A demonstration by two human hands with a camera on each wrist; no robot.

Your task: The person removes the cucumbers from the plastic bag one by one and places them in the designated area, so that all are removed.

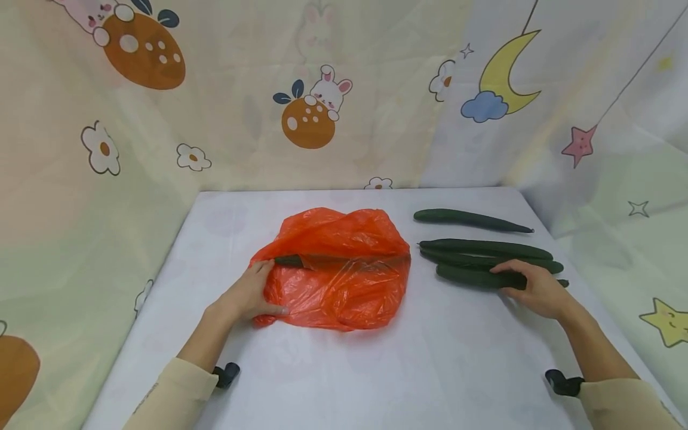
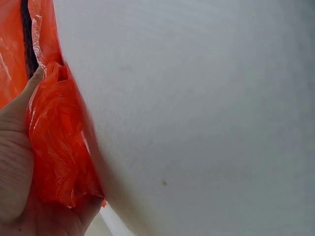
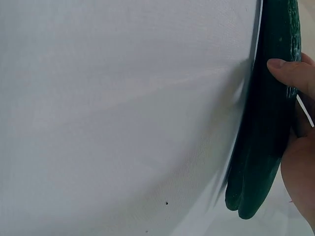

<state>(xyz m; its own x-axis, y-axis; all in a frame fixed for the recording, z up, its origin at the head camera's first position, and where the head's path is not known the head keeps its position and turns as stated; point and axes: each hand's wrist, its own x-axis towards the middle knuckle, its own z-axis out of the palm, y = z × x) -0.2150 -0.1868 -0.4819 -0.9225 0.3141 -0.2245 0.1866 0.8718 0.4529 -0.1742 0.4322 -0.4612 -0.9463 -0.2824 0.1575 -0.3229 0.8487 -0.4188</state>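
Observation:
An orange-red plastic bag lies spread on the white table. My left hand holds its left edge, with crumpled plastic between thumb and fingers in the left wrist view. The dark green end of a cucumber shows at the bag's mouth; the rest lies under the film. On the right, my right hand grips the nearest cucumber, thumb and fingers on opposite sides. Two cucumbers appear side by side at that hand in the right wrist view. Its other fingers are partly hidden.
Two more cucumbers lie close behind the gripped one. Farther back, another cucumber lies apart. A patterned cloth hangs around the table at the back and sides. Black straps with small devices sit at both wrists.

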